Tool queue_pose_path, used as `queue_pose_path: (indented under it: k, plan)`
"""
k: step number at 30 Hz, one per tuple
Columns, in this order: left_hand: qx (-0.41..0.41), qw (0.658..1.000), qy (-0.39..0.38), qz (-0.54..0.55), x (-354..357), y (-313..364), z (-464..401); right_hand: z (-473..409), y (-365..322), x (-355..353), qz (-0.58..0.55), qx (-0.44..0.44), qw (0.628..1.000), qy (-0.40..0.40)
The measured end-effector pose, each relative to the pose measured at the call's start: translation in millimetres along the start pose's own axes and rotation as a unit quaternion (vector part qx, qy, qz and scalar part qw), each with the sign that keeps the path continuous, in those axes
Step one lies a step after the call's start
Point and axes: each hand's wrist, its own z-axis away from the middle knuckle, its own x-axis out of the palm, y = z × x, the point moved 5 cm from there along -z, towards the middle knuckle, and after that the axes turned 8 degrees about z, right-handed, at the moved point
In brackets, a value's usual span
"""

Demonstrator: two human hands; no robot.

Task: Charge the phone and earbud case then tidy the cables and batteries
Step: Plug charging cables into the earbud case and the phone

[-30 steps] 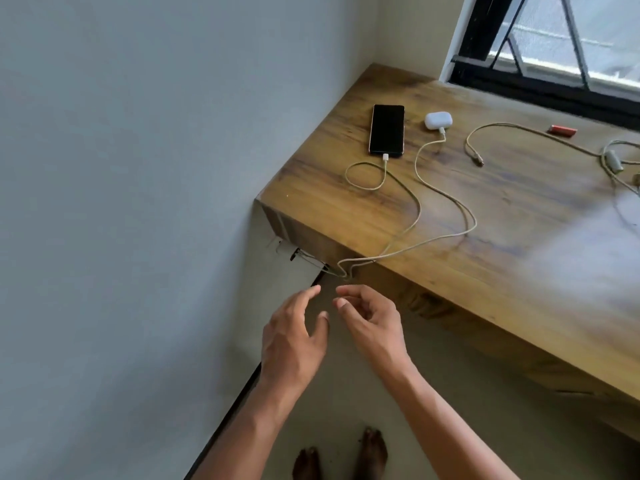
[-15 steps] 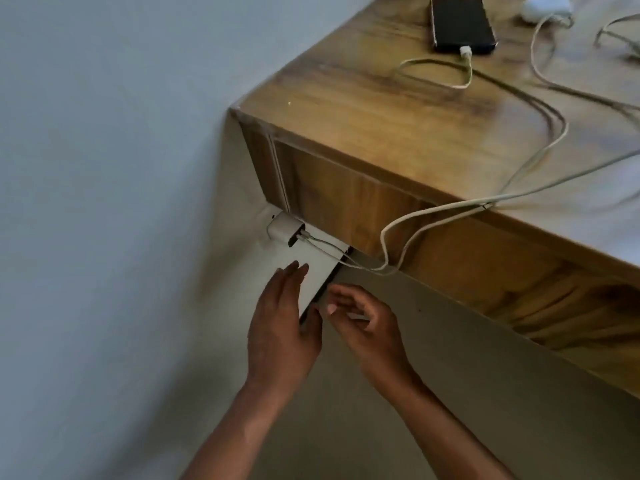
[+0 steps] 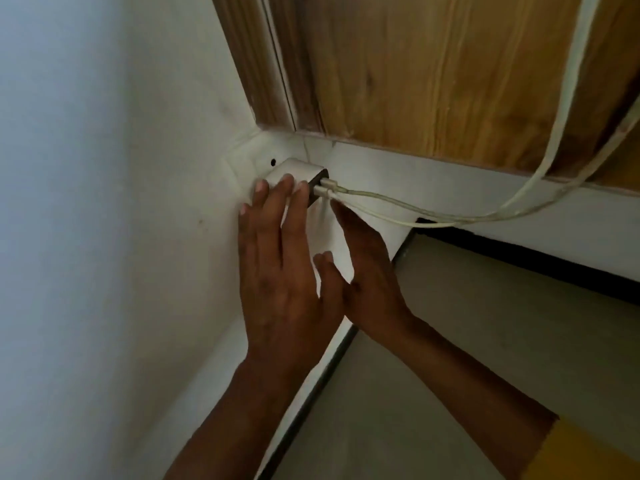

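Note:
A white charger block [image 3: 294,170] with a dark port face sits plugged into the white wall under the wooden desk [image 3: 433,67]. Two white cables [image 3: 408,207] run from its ports to the right and climb up over the desk edge. My left hand [image 3: 280,258] lies flat with straight fingers, its fingertips touching the charger's near side. My right hand [image 3: 363,261] reaches in just below the cable plugs with straight fingers, holding nothing. The phone and earbud case are out of view.
The white wall [image 3: 121,237] fills the left. A dark baseboard strip [image 3: 519,258] runs along the grey floor [image 3: 433,358] at the right. A small hole [image 3: 273,162] marks the wall beside the charger.
The view has dropped from the desk top down under the desk, close to the charger. Both hands have moved forward, and my left fingertips now touch the charger block.

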Motion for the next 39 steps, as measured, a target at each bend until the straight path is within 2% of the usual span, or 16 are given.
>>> queue_pose_path:
  k: [6,10,17,32,39]
  plan:
    - [0.079,0.992,0.079,-0.063,13,-23,-15,-45,-2,18,-0.012,-0.165,0.977,0.135]
    - [0.092,0.984,0.142,-0.056,14,-31,-17,-58,7,33,0.035,-0.212,0.966,0.145]
    - [0.096,0.981,0.161,-0.041,17,-28,-18,-66,9,32,0.082,-0.224,0.953,0.185]
    - [0.110,0.987,0.106,-0.041,4,-28,-17,-62,6,38,0.095,-0.188,0.962,0.176]
    - [0.106,0.988,0.108,-0.026,4,-29,-17,-61,8,40,0.091,-0.183,0.962,0.182]
